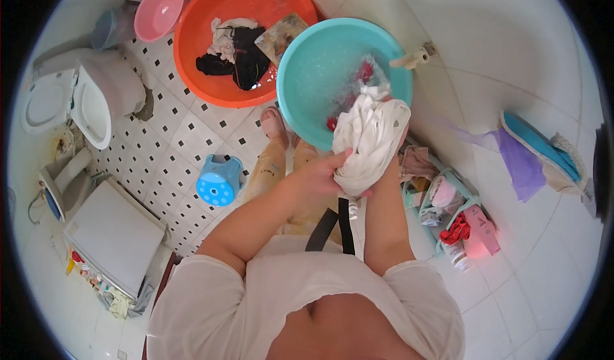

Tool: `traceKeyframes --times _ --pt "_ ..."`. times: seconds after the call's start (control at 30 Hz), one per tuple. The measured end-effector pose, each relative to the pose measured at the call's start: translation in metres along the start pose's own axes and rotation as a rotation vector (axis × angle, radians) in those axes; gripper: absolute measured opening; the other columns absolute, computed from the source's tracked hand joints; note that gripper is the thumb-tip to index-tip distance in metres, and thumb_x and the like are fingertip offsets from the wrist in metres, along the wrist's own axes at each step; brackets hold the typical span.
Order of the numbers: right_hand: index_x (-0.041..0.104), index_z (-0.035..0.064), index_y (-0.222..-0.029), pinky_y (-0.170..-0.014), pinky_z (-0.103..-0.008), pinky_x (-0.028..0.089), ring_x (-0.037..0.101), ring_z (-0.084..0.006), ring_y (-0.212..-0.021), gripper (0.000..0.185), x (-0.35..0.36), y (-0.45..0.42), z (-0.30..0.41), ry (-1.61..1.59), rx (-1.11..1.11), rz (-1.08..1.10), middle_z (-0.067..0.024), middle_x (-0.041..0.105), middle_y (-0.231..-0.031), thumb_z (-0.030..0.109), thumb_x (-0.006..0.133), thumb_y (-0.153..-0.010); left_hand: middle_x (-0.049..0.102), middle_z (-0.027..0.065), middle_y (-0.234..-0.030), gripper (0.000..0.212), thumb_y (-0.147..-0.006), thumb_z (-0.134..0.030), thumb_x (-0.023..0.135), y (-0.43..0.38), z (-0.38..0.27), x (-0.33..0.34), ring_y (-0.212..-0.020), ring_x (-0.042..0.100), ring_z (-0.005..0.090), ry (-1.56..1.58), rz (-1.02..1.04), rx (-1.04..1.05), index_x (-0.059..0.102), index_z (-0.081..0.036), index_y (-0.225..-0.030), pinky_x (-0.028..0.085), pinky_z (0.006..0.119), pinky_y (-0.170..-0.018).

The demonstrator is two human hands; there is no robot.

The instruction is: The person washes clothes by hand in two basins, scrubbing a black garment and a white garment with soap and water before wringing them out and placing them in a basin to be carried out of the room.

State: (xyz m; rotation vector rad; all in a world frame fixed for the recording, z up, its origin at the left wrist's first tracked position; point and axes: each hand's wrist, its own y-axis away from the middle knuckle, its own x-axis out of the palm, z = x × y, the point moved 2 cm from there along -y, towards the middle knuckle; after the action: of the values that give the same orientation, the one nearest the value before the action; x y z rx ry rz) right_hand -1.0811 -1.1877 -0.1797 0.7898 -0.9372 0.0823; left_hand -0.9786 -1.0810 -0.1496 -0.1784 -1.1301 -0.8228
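A bundle of white cloth (367, 141), folded and bunched, is held up over the near rim of a turquoise plastic basin (307, 77). My left hand (330, 174) grips its lower left end, thumb on top. My right hand (404, 134) supports the bundle from the right and is mostly hidden behind it. The cloth's far end hangs into the basin, where the water is stirred and splashing. Red cloth (365, 72) shows in the water beside it. A wall tap (412, 60) points over the basin's right rim.
Left of the basin, an orange tub (192, 84) holds dark and pale clothes (252, 57) and a patterned board (282, 36). A blue stool (218, 181) stands on the tiled floor. At left are a toilet (93, 105) and a white washing machine (115, 235); at right, a loaded rack (446, 201).
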Motion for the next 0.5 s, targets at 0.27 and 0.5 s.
traceKeyframes --times 0.27,0.5 --pt "0.053 0.0041 -0.104 -0.072 -0.033 0.049 0.059 -0.0233 -0.085 0.039 0.025 -0.016 0.025 0.786 0.084 -0.195 -0.0113 0.06 -0.094 0.021 0.063 -0.071 0.054 0.01 -0.11 0.069 -0.064 -0.021 0.075 -0.02 -0.032 0.04 -0.1 0.053 0.0188 -1.308 -0.264 0.369 0.041 -0.004 -0.122 0.042 0.033 -0.087" --pt "0.044 -0.0052 -0.12 -0.088 -0.0344 0.041 0.054 -0.0277 -0.103 0.069 0.006 -0.04 0.015 1.771 -0.071 -0.482 -0.0199 0.056 -0.109 0.033 0.066 -0.067 0.055 0.0225 -0.104 0.08 -0.062 -0.034 0.071 -0.039 -0.045 0.001 -0.098 0.056 0.0292 -1.693 -0.794 0.213 0.034 0.004 -0.122 0.044 0.037 -0.084"
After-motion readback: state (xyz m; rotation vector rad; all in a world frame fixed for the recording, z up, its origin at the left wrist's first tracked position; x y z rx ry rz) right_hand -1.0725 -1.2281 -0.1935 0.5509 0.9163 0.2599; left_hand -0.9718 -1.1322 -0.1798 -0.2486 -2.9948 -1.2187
